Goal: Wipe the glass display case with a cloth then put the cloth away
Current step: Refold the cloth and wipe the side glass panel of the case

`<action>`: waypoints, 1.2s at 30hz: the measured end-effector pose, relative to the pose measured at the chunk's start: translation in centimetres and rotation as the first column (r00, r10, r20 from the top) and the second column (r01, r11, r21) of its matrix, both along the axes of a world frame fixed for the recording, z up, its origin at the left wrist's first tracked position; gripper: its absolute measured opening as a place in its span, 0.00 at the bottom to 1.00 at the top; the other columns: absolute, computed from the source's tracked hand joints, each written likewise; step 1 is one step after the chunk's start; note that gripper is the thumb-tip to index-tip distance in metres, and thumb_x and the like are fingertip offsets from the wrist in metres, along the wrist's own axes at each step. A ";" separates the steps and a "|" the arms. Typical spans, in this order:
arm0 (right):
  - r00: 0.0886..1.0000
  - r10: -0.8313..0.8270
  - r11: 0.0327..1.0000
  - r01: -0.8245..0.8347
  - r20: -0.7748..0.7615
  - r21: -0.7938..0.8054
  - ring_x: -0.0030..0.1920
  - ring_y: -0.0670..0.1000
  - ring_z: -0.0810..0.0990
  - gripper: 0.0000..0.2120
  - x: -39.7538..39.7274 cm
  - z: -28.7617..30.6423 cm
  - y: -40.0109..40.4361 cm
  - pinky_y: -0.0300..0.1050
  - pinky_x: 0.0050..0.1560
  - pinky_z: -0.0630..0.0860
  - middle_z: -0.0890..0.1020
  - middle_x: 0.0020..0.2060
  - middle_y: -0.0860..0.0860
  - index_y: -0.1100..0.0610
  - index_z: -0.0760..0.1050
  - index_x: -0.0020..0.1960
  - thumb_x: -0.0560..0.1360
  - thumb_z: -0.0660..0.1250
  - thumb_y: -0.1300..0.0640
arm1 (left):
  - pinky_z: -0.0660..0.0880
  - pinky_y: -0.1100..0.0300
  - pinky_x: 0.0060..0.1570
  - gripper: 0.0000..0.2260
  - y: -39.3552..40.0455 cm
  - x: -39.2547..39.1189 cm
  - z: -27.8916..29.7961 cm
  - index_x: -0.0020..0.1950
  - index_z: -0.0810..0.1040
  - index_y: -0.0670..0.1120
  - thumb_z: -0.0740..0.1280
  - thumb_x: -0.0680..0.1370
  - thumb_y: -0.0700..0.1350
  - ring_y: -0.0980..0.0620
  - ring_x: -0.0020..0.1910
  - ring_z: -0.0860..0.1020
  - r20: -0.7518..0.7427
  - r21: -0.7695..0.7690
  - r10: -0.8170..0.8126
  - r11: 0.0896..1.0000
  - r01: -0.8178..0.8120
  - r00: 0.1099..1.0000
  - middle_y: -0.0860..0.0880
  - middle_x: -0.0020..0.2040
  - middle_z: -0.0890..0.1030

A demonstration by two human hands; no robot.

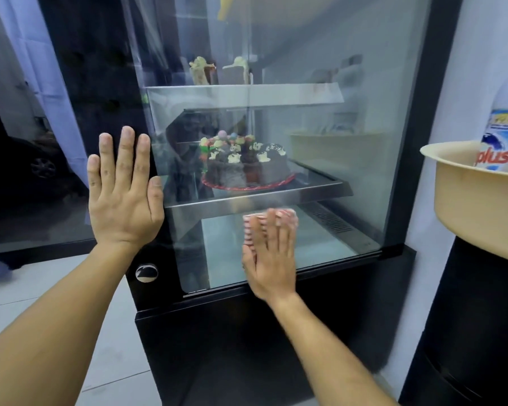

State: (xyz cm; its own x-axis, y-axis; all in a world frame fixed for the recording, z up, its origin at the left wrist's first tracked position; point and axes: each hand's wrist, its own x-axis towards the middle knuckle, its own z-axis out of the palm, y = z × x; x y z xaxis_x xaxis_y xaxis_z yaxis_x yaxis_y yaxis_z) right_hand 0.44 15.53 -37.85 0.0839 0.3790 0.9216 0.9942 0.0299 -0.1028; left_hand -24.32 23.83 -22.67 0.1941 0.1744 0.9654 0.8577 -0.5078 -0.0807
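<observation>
The glass display case (349, 171) stands in front of me with a black frame and base. My left hand (123, 194) lies flat with straight fingers against its left side pane. My right hand (272, 253) presses a red-and-white striped cloth (288, 215) flat against the lower part of the front glass, fingers straight; the hand and cloth are blurred. Most of the cloth is hidden under the hand.
Inside the case a decorated chocolate cake (244, 164) sits on the middle shelf and cake slices (203, 71) on the upper shelf. At the right a beige basin (475, 206) holding a detergent bottle (503, 136) rests on a black stand. White tiled floor lies at the left.
</observation>
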 end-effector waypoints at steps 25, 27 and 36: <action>0.649 -0.140 0.965 0.259 -0.748 0.045 0.83 0.68 0.46 0.34 4.4 0.2 -0.9 0.63 0.82 0.44 0.49 0.83 0.65 0.57 0.43 0.84 0.84 0.46 0.44 | 0.48 0.44 0.83 0.27 0.0 0.2 -1.0 0.85 0.56 0.45 0.52 0.86 0.50 0.41 0.84 0.55 -0.357 0.217 0.061 0.976 0.019 0.932 0.45 0.85 0.56; 0.955 -0.099 0.992 0.115 -0.278 0.044 0.83 0.67 0.46 0.31 2.8 0.7 -0.2 0.64 0.83 0.43 0.48 0.84 0.62 0.55 0.47 0.85 0.86 0.49 0.47 | 0.49 0.44 0.83 0.27 0.0 0.2 -1.2 0.85 0.56 0.45 0.52 0.86 0.50 0.41 0.84 0.55 -0.352 0.203 0.063 0.979 0.011 0.934 0.46 0.85 0.56; 0.439 -0.098 0.938 0.341 -0.893 0.065 0.84 0.62 0.47 0.31 12.9 1.9 -1.3 0.53 0.83 0.39 0.52 0.84 0.61 0.61 0.49 0.84 0.85 0.43 0.48 | 0.49 0.44 0.83 0.27 -0.1 0.3 -1.3 0.85 0.56 0.45 0.52 0.86 0.50 0.41 0.84 0.55 -0.346 0.200 0.070 0.980 0.001 0.936 0.46 0.85 0.56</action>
